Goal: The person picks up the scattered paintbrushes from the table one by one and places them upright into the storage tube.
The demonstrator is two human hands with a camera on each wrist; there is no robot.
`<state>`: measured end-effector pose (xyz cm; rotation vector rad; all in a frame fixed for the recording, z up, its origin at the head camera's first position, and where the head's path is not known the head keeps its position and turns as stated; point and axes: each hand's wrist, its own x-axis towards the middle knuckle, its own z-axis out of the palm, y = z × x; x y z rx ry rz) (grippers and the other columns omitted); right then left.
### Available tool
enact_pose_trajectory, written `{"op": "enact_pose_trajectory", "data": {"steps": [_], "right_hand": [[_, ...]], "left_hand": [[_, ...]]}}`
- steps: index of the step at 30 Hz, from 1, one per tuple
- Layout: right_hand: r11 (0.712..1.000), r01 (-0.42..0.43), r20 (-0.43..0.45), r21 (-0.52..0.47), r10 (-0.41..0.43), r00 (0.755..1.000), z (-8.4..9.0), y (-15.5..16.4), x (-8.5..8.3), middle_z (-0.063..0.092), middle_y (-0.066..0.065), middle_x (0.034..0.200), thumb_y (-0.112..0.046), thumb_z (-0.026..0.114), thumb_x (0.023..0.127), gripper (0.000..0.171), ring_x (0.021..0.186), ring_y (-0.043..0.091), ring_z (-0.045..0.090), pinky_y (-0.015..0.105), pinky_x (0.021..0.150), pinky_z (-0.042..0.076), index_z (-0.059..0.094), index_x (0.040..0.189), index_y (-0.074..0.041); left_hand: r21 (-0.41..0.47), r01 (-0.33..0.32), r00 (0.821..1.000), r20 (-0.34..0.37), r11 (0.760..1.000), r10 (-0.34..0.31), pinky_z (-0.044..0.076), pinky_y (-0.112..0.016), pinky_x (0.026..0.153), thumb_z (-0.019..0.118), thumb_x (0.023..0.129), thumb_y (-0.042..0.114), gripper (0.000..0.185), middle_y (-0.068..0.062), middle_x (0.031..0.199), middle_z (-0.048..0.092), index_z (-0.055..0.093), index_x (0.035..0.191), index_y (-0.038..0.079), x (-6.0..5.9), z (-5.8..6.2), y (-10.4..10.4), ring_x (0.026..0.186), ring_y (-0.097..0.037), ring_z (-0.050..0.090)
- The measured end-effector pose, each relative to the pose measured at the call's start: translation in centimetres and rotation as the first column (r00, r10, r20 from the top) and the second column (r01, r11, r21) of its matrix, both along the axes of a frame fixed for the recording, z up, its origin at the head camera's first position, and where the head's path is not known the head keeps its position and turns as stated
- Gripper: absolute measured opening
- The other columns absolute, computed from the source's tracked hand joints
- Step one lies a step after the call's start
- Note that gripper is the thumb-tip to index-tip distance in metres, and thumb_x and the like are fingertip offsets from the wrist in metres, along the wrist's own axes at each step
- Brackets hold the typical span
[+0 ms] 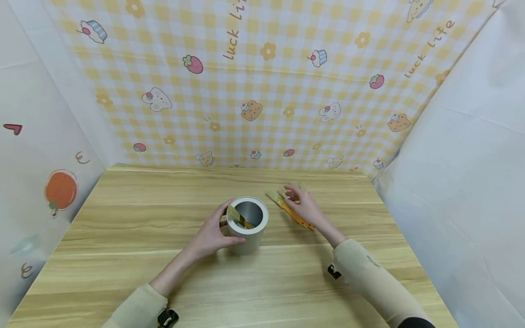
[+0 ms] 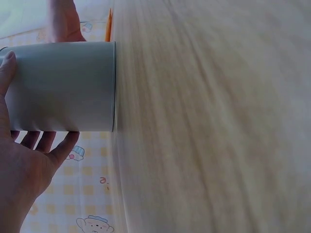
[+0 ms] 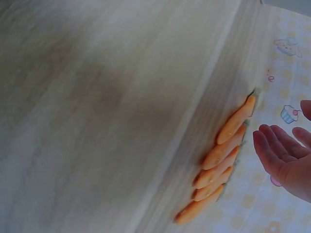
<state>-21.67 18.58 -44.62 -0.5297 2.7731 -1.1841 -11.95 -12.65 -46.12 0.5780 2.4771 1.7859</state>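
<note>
A grey-white cylindrical container (image 1: 248, 244) stands upright on the wooden table, with a paintbrush (image 1: 235, 214) inside, its pale bristles leaning up against the rim. My left hand (image 1: 210, 237) grips the container's left side, thumb in front and fingers round the back. In the left wrist view, the thumb and fingers span the container (image 2: 63, 87). To the right lie several orange-handled paintbrushes (image 1: 293, 214), side by side in the right wrist view. Above these brushes (image 3: 221, 154) my right hand (image 3: 289, 167) hovers with loosely bent fingers, holding nothing and apart from the handles.
The wooden table (image 1: 135, 218) reaches back to a wall cloth (image 1: 262, 86) in yellow check with cartoon prints. White sheets hang at the left (image 1: 37, 91) and right (image 1: 463, 150) sides.
</note>
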Motion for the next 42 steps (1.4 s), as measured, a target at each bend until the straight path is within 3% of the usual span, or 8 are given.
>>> {"op": "enact_pose_trajectory", "data": {"steps": [8, 23, 30, 40, 42], "right_hand": [[0.999, -0.016, 0.007, 0.043, 0.016, 1.000, -0.9, -0.4, -0.1, 0.069, 0.028, 0.127, -0.006, 0.069, 0.097, 0.055, 0.113, 0.040, 0.070, 0.050, 0.097, 0.062, 0.050, 0.147, 0.004], [0.981, 0.020, -0.012, 0.194, -0.018, 1.000, -2.1, -1.3, -0.5, 0.071, 0.018, 0.123, 0.011, 0.071, 0.086, 0.064, 0.111, 0.031, 0.069, 0.046, 0.096, 0.061, 0.056, 0.146, -0.005], [0.972, 0.034, 0.003, 0.233, -0.035, 0.999, -2.0, -1.5, -0.5, 0.071, 0.015, 0.122, 0.009, 0.072, 0.085, 0.064, 0.098, 0.022, 0.064, 0.035, 0.082, 0.057, 0.058, 0.145, -0.004], [0.961, 0.004, 0.017, 0.275, -0.009, 1.000, -1.5, -1.8, -0.8, 0.065, 0.011, 0.101, 0.010, 0.073, 0.081, 0.065, 0.082, 0.019, 0.051, 0.025, 0.064, 0.038, 0.058, 0.144, -0.002], [0.954, -0.006, 0.015, 0.301, 0.002, 1.000, -1.5, -1.9, -0.9, 0.069, 0.012, 0.108, 0.008, 0.074, 0.082, 0.064, 0.083, 0.019, 0.052, 0.025, 0.064, 0.039, 0.059, 0.143, -0.002]], "left_hand": [[-0.003, 0.000, 1.000, -0.009, 1.000, 0.000, 0.052, -0.056, 0.111, 0.095, 0.073, 0.029, 0.103, -0.006, 0.155, 0.048, 0.036, 0.157, 0.026, -0.1, -0.1, 0.0, 0.140, -0.034, 0.050], [0.000, 0.003, 1.000, -0.007, 1.000, -0.003, 0.052, -0.057, 0.111, 0.095, 0.073, 0.027, 0.103, -0.007, 0.155, 0.048, 0.036, 0.157, 0.026, 0.0, 0.1, 0.0, 0.139, -0.034, 0.050], [-0.004, -0.002, 1.000, -0.008, 1.000, 0.002, 0.052, -0.057, 0.111, 0.095, 0.072, 0.028, 0.104, -0.007, 0.154, 0.048, 0.036, 0.157, 0.027, 0.0, 0.1, 0.0, 0.139, -0.034, 0.050], [-0.007, -0.003, 1.000, 0.002, 1.000, 0.003, 0.052, -0.057, 0.111, 0.095, 0.072, 0.028, 0.105, -0.007, 0.155, 0.048, 0.035, 0.158, 0.027, 0.1, 0.1, 0.0, 0.139, -0.036, 0.051], [-0.007, -0.003, 1.000, 0.006, 1.000, 0.003, 0.052, -0.057, 0.111, 0.095, 0.072, 0.028, 0.105, -0.007, 0.155, 0.047, 0.034, 0.158, 0.028, 0.1, 0.1, 0.0, 0.139, -0.036, 0.050]]}}
